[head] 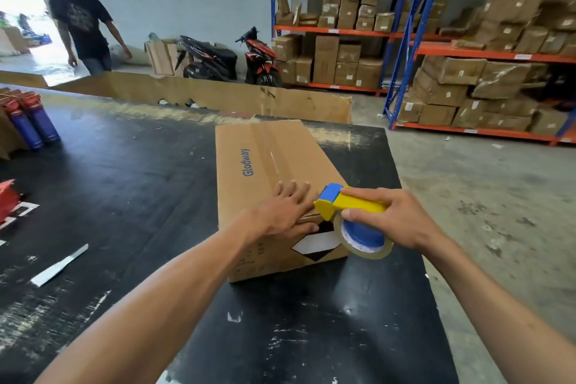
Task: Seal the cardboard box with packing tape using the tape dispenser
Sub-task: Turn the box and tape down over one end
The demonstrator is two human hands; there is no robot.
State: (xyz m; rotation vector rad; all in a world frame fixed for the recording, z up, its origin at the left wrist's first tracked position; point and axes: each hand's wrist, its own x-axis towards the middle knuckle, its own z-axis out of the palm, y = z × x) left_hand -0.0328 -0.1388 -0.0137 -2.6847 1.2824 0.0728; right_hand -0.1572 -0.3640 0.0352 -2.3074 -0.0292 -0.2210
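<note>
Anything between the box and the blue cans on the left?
Nothing: head view shows only bare black table between the box and the cans.

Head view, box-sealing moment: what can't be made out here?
- Brown cardboard box top seam near edge: hidden by left hand.
- Tape contact under yellow-and-blue tape dispenser: hidden by dispenser and right hand.
- Small print on box's front face: too small, blurred.
- Box contents: closed flaps.
</note>
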